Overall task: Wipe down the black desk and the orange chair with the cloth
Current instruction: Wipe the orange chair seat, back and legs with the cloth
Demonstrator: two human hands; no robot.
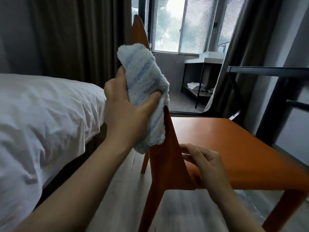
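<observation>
The left grip (127, 111) is wrapped around the blue cloth (145, 81) and presses it on the back of the orange chair (234, 148). The right grip (205, 163) pinches the chair back lower down, near the seat. The black counter (267, 71) stands to the right, past the chair. A white bed (41, 114) is on the left.
</observation>
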